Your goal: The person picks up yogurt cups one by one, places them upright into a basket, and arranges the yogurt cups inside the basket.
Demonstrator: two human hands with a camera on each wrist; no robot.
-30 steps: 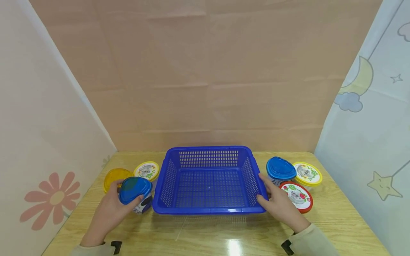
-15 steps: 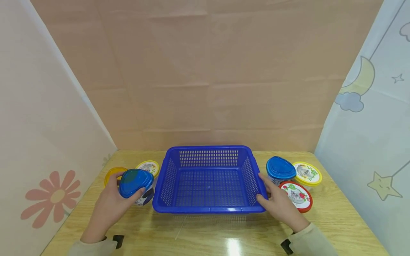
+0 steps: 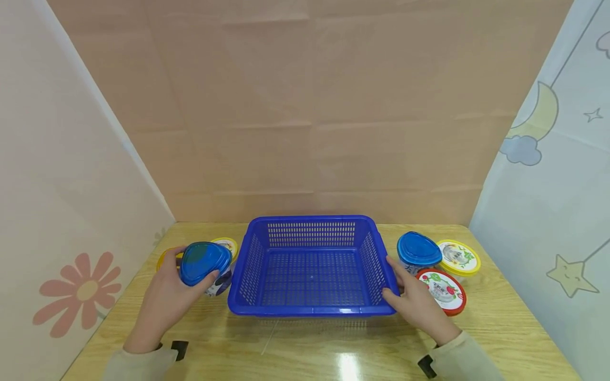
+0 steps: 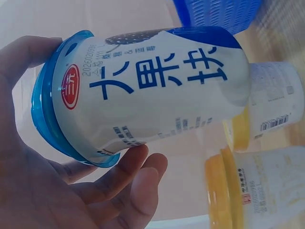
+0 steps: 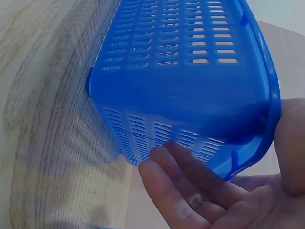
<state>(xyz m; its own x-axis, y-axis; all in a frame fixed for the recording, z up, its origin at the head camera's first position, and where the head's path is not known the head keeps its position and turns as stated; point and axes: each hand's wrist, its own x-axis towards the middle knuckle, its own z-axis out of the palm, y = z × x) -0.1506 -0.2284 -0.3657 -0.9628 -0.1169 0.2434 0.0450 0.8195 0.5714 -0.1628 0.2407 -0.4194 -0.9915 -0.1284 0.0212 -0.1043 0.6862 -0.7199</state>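
Observation:
My left hand grips a yogurt cup just under its blue lid, thumb on one side and fingers on the other. In the left wrist view the white cup with blue lettering is raised, above the level of two yellow-lidded cups. A blue slotted plastic basket stands mid-table with nothing in it, right beside the held cup. My right hand holds the basket's right rim; the right wrist view shows the thumb at the rim and the fingers along the outer wall.
Right of the basket stand three more cups: a blue-lidded cup, a yellow-lidded cup and a red-lidded cup. Behind my left hand, an amber lid and a yellow-rimmed lid are partly covered. Cloth walls enclose the wooden table.
My left hand has lifted the blue-lidded yogurt cup up and slightly right, so it now covers more of the two cups behind. My right hand and the basket have stayed in place.

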